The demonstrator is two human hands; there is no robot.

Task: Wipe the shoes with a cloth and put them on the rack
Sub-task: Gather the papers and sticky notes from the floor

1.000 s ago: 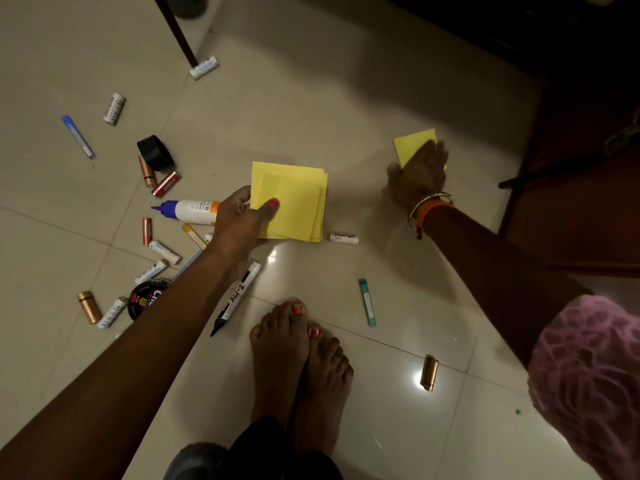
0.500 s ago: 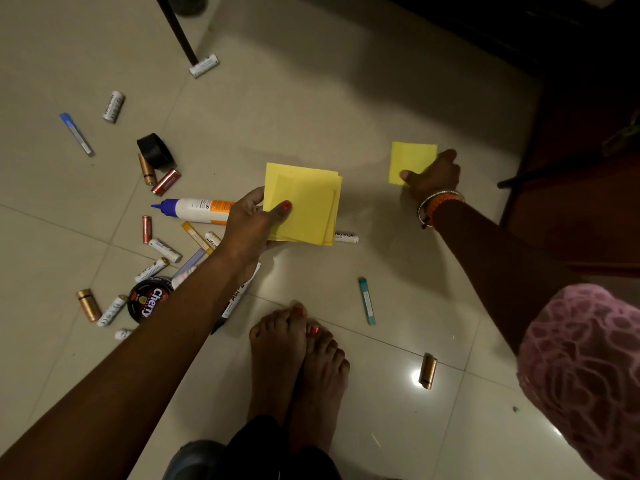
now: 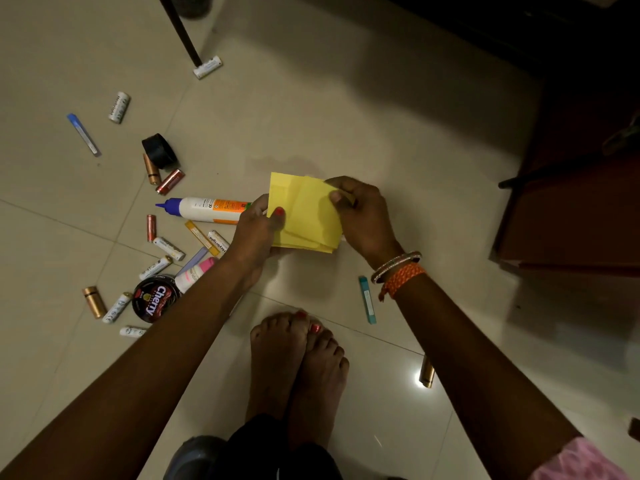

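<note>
Both hands hold a stack of yellow sheets (image 3: 304, 213) above the floor (image 3: 381, 116); no shoes, cloth or rack show.

The loose sheets could slide apart and drop among the batteries (image 3: 168, 245). Left hand (image 3: 258, 230) pinches the stack's left edge, thumb on top; right hand (image 3: 360, 211), fingers curled, grips the right edge.

A round black tin (image 3: 154, 298) on the floor at near left reads "Cherry" in white script on its lid, while printing on the glue bottle (image 3: 207, 209) and scattered batteries (image 3: 118, 107) around it is too small to read.
</note>
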